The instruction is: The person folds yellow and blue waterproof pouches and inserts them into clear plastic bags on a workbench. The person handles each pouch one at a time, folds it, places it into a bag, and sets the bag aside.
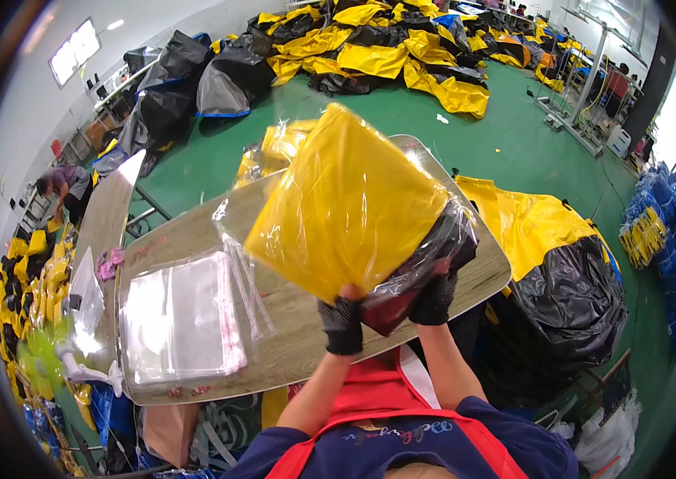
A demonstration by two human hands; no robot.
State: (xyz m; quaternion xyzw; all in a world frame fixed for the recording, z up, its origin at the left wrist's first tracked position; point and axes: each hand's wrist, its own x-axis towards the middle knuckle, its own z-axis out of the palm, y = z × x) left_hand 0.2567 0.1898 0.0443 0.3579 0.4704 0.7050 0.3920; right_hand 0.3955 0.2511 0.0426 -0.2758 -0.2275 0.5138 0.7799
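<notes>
Red apron strap nearest lens. Both gloved hands, left hand [343, 326] and right hand [434, 299], fingers clamped on lower edge of folded yellow-and-black garment in clear plastic bag [354, 203], raised above wooden counter [306, 335], tilted, likely for seating contents. Stack of empty clear bags [182, 315] left of garment.

Yellow bagged package [346, 199], clear bags [182, 315]

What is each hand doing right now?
Left hand: closed on the bagged yellow garment, bottom edge.
Right hand: closed on the same bag's bottom edge.
</notes>
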